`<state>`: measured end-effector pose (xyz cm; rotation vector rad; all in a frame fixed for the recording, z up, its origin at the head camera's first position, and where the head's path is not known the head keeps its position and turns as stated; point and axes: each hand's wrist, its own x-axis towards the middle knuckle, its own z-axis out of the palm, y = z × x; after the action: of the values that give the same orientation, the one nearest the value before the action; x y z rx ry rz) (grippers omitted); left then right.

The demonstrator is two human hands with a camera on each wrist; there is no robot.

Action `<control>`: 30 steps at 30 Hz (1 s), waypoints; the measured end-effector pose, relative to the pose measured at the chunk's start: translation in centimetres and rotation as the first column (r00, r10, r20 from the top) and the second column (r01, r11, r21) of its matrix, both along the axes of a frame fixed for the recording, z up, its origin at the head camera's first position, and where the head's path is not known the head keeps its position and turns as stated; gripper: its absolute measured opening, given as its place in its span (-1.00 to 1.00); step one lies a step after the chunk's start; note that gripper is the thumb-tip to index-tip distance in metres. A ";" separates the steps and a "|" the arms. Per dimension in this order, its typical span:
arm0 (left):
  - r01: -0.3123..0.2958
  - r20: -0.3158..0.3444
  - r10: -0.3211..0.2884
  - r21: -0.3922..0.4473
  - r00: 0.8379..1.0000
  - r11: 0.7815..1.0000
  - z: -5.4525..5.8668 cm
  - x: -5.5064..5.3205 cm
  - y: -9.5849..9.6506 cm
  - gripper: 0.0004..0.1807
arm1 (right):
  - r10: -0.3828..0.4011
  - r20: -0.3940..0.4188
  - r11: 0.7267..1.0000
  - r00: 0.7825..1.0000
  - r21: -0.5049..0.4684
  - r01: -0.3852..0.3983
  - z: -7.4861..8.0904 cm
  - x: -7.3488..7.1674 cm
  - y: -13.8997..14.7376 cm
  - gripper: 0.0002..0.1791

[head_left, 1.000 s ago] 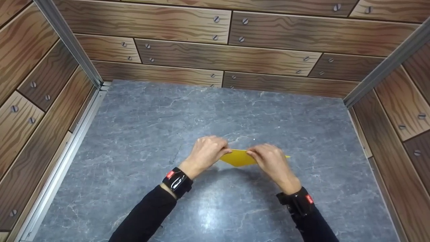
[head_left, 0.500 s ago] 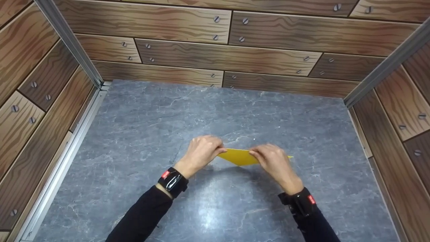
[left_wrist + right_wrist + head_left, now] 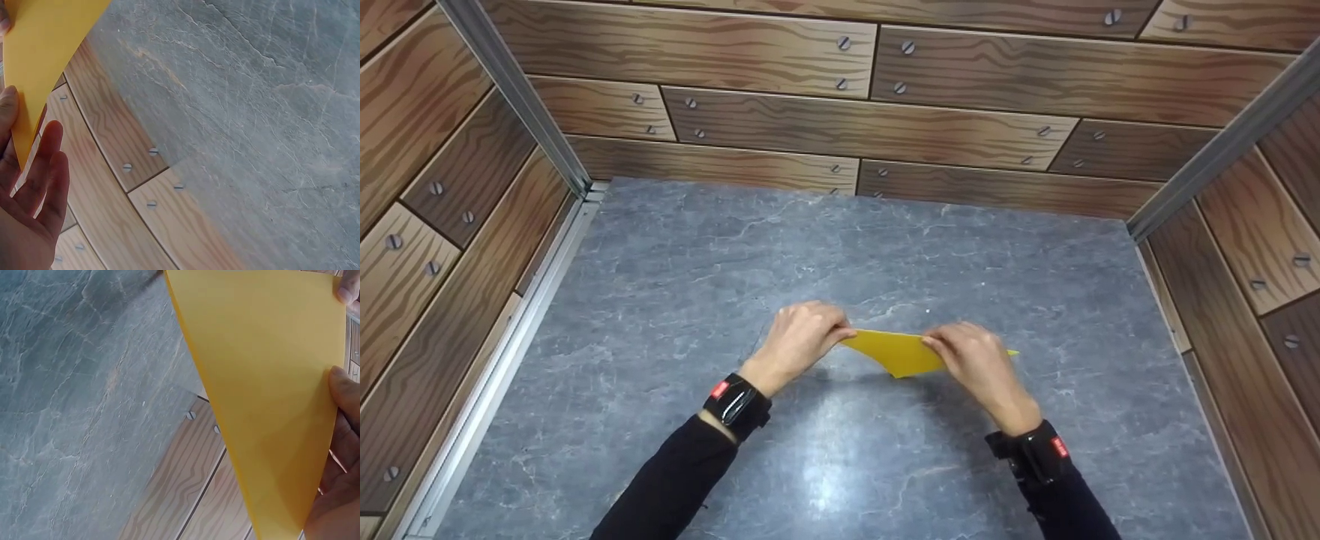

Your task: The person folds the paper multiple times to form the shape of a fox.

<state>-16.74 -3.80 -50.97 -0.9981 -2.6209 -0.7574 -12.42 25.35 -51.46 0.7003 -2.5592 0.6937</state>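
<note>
A sheet of yellow paper point(image 3: 889, 351), folded into a triangle, is held raised over the grey marbled surface with its point hanging down. My left hand point(image 3: 804, 337) pinches the left corner between thumb and fingers. Along the top edge, toward the right, my right hand point(image 3: 976, 356) grips the paper, and a thin yellow tip shows beyond it. The left wrist view has the left thumb on the paper point(image 3: 42, 56) and other fingers loosely curled behind. In the right wrist view the folded paper point(image 3: 259, 377) looks broad and smooth, its layers together along one edge.
The grey marbled surface point(image 3: 780, 247) spreads around both hands. Wood-patterned panels point(image 3: 780, 60) with printed screws close off the back and sides. Metal rails point(image 3: 502, 82) run up the corners, and a pale strip point(image 3: 502, 360) edges the left side.
My left hand has slid left along the top edge toward the corner, baring more of the yellow paper between the hands. The right hand has shifted slightly right.
</note>
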 end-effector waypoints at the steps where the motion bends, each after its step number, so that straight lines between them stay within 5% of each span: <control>1: -0.003 0.002 0.003 -0.005 1.000 1.000 0.0 0.0 0.0 -0.78 | 0.000 0.001 1.000 1.000 0.000 0.000 0.0 0.0 0.0 -0.91; 30: -0.039 0.018 0.039 -0.007 0.999 0.999 -0.2 -0.2 -1.7 -0.81 | -0.025 -0.012 1.000 1.000 -0.011 0.025 0.1 0.1 0.9 -0.92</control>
<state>-16.89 -5.49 -51.16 -0.9439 -2.6518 -0.7522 -12.35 26.28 -51.41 0.6654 -2.5470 0.6921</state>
